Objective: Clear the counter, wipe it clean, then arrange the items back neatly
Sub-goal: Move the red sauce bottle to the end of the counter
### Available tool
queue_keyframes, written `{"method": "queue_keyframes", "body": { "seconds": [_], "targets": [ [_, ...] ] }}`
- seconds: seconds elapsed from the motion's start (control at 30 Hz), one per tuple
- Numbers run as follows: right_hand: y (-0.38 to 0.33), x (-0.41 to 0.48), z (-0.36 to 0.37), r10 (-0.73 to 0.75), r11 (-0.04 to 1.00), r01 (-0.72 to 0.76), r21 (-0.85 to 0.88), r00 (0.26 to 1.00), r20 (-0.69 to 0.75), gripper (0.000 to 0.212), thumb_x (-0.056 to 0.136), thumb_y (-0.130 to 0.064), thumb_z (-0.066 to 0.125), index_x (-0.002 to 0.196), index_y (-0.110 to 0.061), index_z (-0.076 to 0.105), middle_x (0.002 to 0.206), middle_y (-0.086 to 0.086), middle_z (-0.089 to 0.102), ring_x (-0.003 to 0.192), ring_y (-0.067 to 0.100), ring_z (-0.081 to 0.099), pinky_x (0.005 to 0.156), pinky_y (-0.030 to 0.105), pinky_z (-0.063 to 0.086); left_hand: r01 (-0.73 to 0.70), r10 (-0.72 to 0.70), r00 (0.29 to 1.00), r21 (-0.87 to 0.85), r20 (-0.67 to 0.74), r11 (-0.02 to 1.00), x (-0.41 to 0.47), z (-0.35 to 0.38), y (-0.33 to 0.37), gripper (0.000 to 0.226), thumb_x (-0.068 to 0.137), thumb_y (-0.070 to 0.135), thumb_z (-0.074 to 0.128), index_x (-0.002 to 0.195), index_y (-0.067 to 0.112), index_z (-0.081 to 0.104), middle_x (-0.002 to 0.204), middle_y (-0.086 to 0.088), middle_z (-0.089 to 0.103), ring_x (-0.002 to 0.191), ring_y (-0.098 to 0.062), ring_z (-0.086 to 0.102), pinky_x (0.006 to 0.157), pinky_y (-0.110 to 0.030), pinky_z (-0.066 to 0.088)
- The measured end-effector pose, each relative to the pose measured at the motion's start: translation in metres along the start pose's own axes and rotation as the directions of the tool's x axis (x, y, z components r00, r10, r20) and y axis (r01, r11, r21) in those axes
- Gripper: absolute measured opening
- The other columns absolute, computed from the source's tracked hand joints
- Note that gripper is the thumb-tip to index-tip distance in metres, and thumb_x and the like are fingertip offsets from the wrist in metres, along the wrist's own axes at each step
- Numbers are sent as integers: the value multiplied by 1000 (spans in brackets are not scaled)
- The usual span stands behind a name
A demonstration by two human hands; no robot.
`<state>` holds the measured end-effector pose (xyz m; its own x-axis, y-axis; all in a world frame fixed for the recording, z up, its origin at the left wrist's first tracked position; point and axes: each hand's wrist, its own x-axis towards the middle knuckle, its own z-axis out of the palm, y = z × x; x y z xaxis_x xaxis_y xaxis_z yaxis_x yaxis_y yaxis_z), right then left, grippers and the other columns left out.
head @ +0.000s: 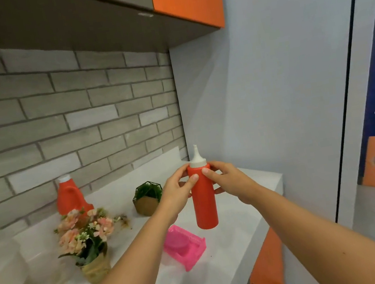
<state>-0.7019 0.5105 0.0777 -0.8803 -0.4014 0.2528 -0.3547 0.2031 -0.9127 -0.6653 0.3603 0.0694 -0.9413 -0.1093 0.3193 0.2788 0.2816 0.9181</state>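
Head view, the surface's right end. I have the red squeeze bottle [204,203] upright between both hands. The left hand [177,192] and the right hand [227,179] each wrap its shoulder just under the white nozzle cap, thumbs on the near face and fingers curled behind. Each grip is closed on the bottle and holds nothing else. The bottle's base appears to hang clear of the white surface [226,270], above the near right part and just beside a pink plastic holder [184,246].

Toward the back edge stand a red jug [70,197] against the brick wall and a geometric planter [148,198]. A pot of pink flowers [86,239] sits nearer the middle, and stacked lidded containers [0,282] are at the left edge. A brown smear [125,221] marks the surface between the flowers and the planter.

Step in hand, as I judge it: clearing. The smear is unwiped and most items are on the surface, so the bottle is being taken off rather than put back.

The next move calls for carrying the bottle upright, so nothing leaks from the nozzle, to a spot off the surface. That spot is not in view. One hand could then be freed for the pink holder, the nearest item.
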Motion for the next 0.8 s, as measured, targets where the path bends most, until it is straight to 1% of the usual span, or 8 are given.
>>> {"method": "queue_keyframes", "body": {
  "seconds": [0.1, 0.17, 0.3, 0.43, 0.53, 0.6, 0.73, 0.8],
  "targets": [
    [18, 29, -19, 23, 1000, -23, -9, 1000, 7, 37, 96, -33, 46, 130, -16, 49, 123, 7, 55, 100, 18, 58, 67, 19, 53, 7, -7, 1000, 2, 5, 1000, 32, 17, -11, 43, 93, 22, 54, 135, 20, 43, 119, 5, 54, 90, -10, 58, 79, -30, 50],
    [30, 51, -32, 26, 1000, -26, -1, 1000, 11, 37, 96, -33, 46, 129, -16, 49, 123, 7, 55, 101, 19, 59, 69, 21, 54, 3, -3, 1000, 4, 3, 1000, 56, 29, -17, 43, 93, 22, 54, 134, 20, 44, 120, 4, 54, 89, -8, 58, 78, -28, 50],
    [53, 94, -61, 24, 1000, -24, 5, 999, 44, 35, 97, -32, 46, 128, -15, 50, 123, 10, 56, 104, 21, 59, 73, 26, 55, 18, -17, 1000, 11, -26, 1000, 105, 52, -31, 44, 92, 23, 55, 135, 20, 44, 123, 2, 55, 98, -15, 59, 81, -32, 51],
    [69, 135, -90, 26, 999, -27, 18, 996, 87, 35, 97, -28, 46, 128, -13, 50, 121, 10, 56, 104, 21, 58, 79, 31, 53, 29, -30, 997, -9, -71, 1000, 151, 75, -42, 43, 92, 21, 56, 133, 19, 46, 123, 0, 56, 96, -13, 60, 79, -30, 52],
    [82, 168, -105, 6, 1000, -5, -3, 991, 137, 38, 97, -28, 46, 131, -12, 48, 122, 9, 56, 103, 20, 58, 78, 30, 53, 44, -48, 991, -33, -123, 998, 179, 86, -50, 41, 92, 20, 56, 132, 19, 47, 120, 1, 57, 94, -9, 60, 73, -23, 52],
    [90, 189, -107, -8, 1000, 10, -13, 987, 158, 38, 97, -28, 47, 131, -11, 49, 121, 10, 56, 102, 20, 57, 76, 28, 53, 59, -65, 985, -42, -157, 997, 194, 87, -59, 41, 92, 20, 56, 132, 17, 48, 119, 0, 58, 95, -10, 60, 72, -22, 51],
    [107, 227, -101, -4, 1000, 3, 8, 977, 212, 39, 96, -29, 48, 131, -10, 49, 121, 9, 55, 103, 19, 57, 78, 29, 53, 98, -105, 976, -46, -189, 994, 224, 79, -78, 39, 91, 19, 57, 130, 14, 51, 123, -6, 59, 104, -19, 60, 76, -26, 52],
    [115, 246, -97, -16, 1000, 12, 20, 974, 227, 39, 96, -29, 49, 130, -10, 49, 118, 8, 56, 102, 19, 57, 74, 26, 53, 102, -109, 975, -46, -194, 994, 240, 74, -86, 36, 91, 18, 57, 126, 15, 53, 122, -5, 60, 104, -19, 60, 77, -28, 52]
  ]
}}
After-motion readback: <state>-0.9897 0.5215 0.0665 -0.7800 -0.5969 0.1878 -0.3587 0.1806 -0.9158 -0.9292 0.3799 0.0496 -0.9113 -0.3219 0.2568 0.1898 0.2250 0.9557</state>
